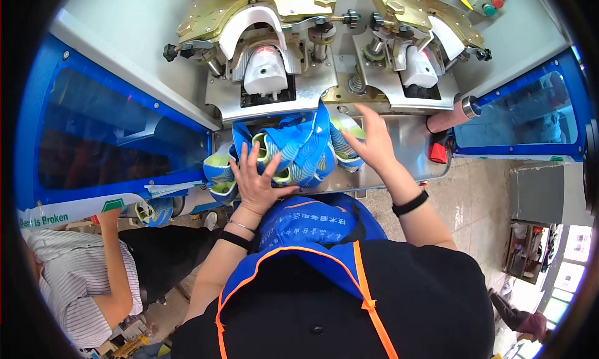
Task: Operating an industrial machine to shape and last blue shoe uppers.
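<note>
A pile of blue shoe uppers (306, 148) with pale green lining lies on the metal tray in front of me. My left hand (257, 178) rests on the left part of the pile, its fingers spread over the uppers. Over the pile's right end is my right hand (374, 140), fingers stretched and thumb apart, with nothing in it. Whether it touches the light green and blue upper (347, 134) beside it, I cannot tell. Behind the pile stands a machine with a white heel-shaped mold (265, 72) under a white curved pad (253, 23).
A second white mold (419, 68) stands at the right station. A pink bottle (454, 113) and a red item (438, 152) lie at the metal tray's (409, 143) right end. Blue window panels (118, 131) flank me. At left, a co-worker in a striped shirt (81, 278) is near another blue upper (159, 210).
</note>
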Motion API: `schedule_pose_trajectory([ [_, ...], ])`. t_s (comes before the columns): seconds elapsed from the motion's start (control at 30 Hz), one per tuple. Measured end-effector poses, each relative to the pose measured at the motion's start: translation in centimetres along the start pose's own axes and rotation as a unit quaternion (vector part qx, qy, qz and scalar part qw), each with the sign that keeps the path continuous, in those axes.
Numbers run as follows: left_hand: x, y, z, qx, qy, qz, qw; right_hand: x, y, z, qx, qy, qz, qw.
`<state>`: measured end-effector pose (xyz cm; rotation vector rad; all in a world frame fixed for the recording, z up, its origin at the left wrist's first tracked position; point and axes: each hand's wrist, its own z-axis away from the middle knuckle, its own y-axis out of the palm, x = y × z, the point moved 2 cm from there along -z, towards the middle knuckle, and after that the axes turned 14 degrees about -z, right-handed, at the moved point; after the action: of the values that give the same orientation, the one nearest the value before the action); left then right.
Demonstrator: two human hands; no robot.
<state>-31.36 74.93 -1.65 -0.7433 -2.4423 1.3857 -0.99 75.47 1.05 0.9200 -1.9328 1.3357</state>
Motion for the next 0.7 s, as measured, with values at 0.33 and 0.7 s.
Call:
schedule_pose_trajectory([
  [0.33, 0.4, -0.2, -1.5, 0.002, 0.043, -0.035, 0.998, -3.8, 3.3, 6.7, 0.041, 0.145, -0.161, 0.975],
  [0.7, -4.1, -3.5, 0.5, 0.012, -0.015, -0.029, 0.999, 1.5, -5.0, 6.5, 0.02, -0.028, 0.094, 0.995],
])
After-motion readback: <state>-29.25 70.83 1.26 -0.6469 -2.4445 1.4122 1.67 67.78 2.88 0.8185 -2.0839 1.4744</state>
